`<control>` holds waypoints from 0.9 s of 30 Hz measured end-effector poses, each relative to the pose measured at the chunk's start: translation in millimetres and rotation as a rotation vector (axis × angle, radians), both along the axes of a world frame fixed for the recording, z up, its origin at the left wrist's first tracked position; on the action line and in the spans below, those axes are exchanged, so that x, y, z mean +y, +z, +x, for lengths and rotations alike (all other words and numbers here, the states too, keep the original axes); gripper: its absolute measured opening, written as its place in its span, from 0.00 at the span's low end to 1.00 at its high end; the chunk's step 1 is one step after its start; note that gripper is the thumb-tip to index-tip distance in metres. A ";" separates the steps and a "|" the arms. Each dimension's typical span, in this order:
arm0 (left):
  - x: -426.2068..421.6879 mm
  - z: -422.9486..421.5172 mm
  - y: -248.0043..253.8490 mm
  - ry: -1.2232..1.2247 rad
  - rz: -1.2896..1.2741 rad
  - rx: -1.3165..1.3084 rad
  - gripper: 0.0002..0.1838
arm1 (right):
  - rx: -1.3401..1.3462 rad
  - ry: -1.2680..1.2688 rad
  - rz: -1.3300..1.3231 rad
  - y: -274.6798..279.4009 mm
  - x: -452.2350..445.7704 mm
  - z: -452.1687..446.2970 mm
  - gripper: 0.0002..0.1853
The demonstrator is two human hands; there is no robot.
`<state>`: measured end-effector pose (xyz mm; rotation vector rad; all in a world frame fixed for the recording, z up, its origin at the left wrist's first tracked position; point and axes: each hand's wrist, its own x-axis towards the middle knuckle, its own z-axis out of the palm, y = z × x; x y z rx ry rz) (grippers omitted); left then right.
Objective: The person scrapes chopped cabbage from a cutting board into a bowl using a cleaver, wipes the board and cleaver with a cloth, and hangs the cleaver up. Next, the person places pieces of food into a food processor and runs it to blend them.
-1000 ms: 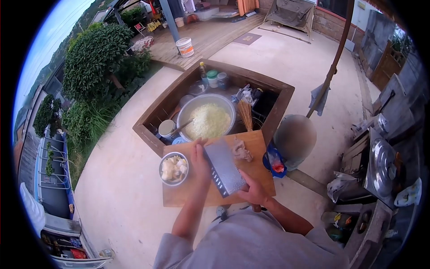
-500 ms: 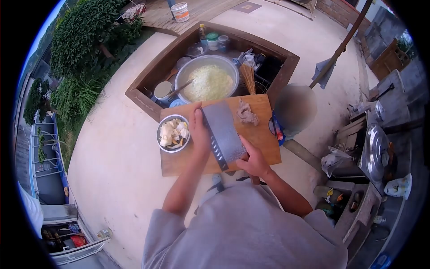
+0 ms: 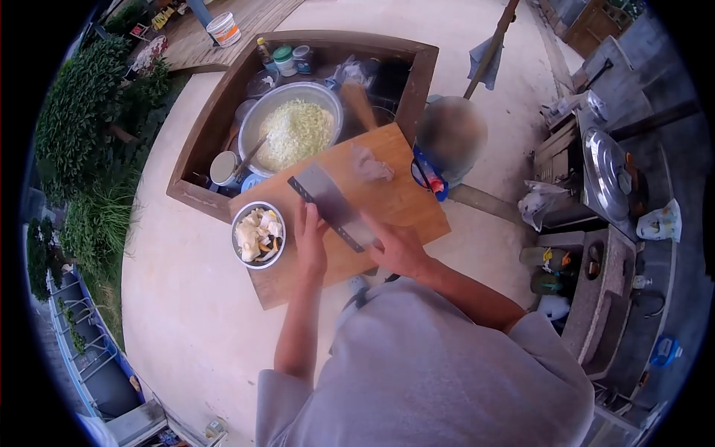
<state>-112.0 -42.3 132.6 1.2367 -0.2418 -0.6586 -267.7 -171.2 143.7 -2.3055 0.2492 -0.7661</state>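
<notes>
A wide cleaver-like blade (image 3: 328, 205) with a row of holes along its dark edge is held tilted above the wooden board (image 3: 410, 190). My left hand (image 3: 310, 235) has its fingers closed on the blade's near-left side. My right hand (image 3: 395, 244) closes round its lower right end; the handle is hidden. A piece of raw meat (image 3: 370, 165) lies on the board beyond the blade. Left of my left hand, a metal bowl (image 3: 258, 235) holds pale chunks. Behind the board is a large metal basin (image 3: 333, 112) of chopped pale-green vegetable, a stick leaning in it.
The basin sits in a brown wooden frame (image 3: 195, 149) with jars, a bottle (image 3: 264, 52) and a straw brush (image 3: 360, 104). A blurred round shape (image 3: 452, 134) is right of the frame, near a blue bag (image 3: 432, 179). A metal lid (image 3: 605, 167) stands far right.
The view has turned, and the scene has shifted left. The blade has tipped, its dark edge now running from upper left to lower right. Both hands remain on it.
</notes>
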 end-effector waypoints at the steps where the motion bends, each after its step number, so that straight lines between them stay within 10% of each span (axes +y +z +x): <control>1: 2.2 -23.1 -6.0 -0.080 0.026 0.012 0.38 | 0.044 -0.046 -0.116 -14.8 1.3 0.5 0.38; 9: -11.1 -53.3 -18.7 -0.070 0.027 0.128 0.37 | 0.113 0.092 -0.005 -29.5 15.5 -12.3 0.16; 12: -21.6 -58.3 -21.4 -0.083 -0.075 0.154 0.31 | 0.084 0.113 0.194 -15.8 2.1 -21.5 0.33; 27: -115.6 -89.2 -2.9 -0.035 0.107 -0.168 0.34 | 0.211 0.151 0.555 -54.3 -67.7 -75.8 0.32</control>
